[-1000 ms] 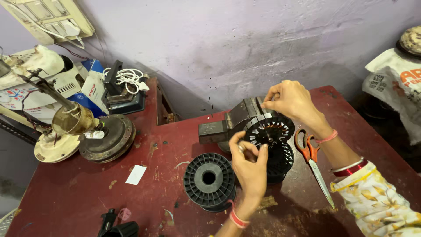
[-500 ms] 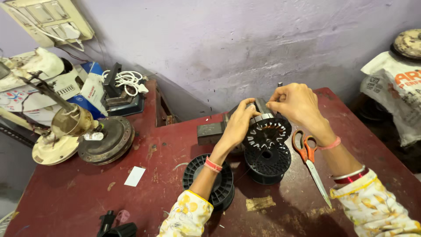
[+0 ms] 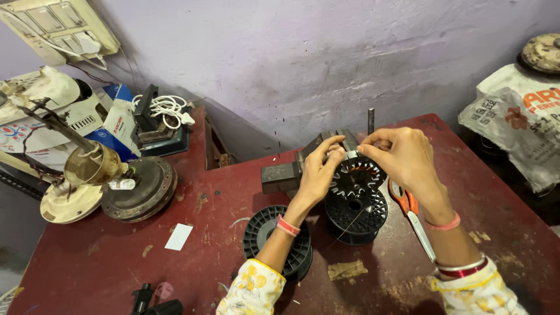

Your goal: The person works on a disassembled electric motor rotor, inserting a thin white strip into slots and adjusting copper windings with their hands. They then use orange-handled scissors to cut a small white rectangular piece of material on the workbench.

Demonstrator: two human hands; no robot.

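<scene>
A round black slotted stator core (image 3: pixel 357 177) with copper windings stands upright at a small grey bench vise (image 3: pixel 287 173) on the red table (image 3: pixel 105 262). My left hand (image 3: pixel 319 172) grips the core's left rim. My right hand (image 3: pixel 401 156) pinches its top edge with thumb and forefinger. Below the core stands a black wire spool (image 3: pixel 357 217), with a thin wire running up from it. A second black spool (image 3: pixel 267 228) lies flat under my left forearm. Orange-handled scissors (image 3: pixel 413 217) lie under my right wrist.
A dismantled fan motor with its shaft (image 3: pixel 111 178) sits at the table's left edge. A white paper scrap (image 3: pixel 179 236) and a black tool (image 3: pixel 153 302) lie near the front left. Boxes and a white cable (image 3: pixel 166 109) crowd a side shelf. A printed sack (image 3: pixel 519 125) is at right.
My left hand rose from the lower spool to the core's left rim. My right hand stayed pinching the core's top. The view drew in slightly closer.
</scene>
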